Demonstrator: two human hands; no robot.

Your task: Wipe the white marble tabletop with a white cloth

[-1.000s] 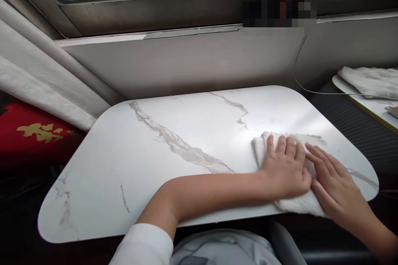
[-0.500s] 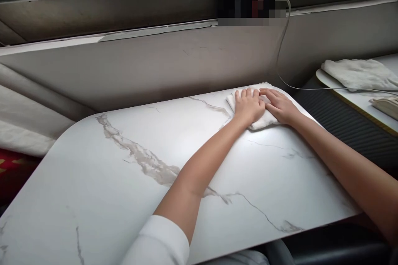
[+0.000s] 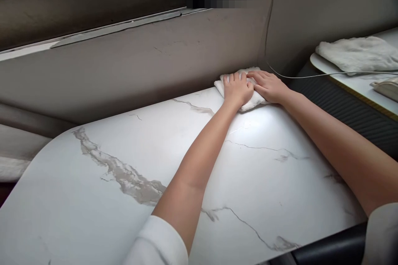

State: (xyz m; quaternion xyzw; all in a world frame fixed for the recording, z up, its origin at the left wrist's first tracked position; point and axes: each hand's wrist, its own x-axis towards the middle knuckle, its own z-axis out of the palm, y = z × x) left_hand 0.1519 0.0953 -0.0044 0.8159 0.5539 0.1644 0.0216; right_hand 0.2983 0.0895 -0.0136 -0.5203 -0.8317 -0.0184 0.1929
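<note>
A folded white cloth [image 3: 255, 100] lies at the far right corner of a white marble-patterned table [image 3: 124, 153], its far side at the table edge beside the wall. My left hand [image 3: 237, 90] rests on top of the cloth, fingers spread and pointing away from me. Just right of it, my right hand [image 3: 269, 85] lies over the cloth's right part with its fingers stretched to the left. Both palms press down, and neither hand has its fingers wrapped round the fabric. The part of the cloth under the hands is hidden.
A grey wall panel [image 3: 155, 58] runs along the far table edge. A white cable [image 3: 298, 77] hangs from a blurred-out dark object above and stretches right. Beyond a dark ribbed surface [image 3: 351, 112], another white cloth [image 3: 357, 54] lies on a second table.
Both hands and the cloth have shifted slightly toward the far table edge by the wall. The head view has also tilted and turned a little.
</note>
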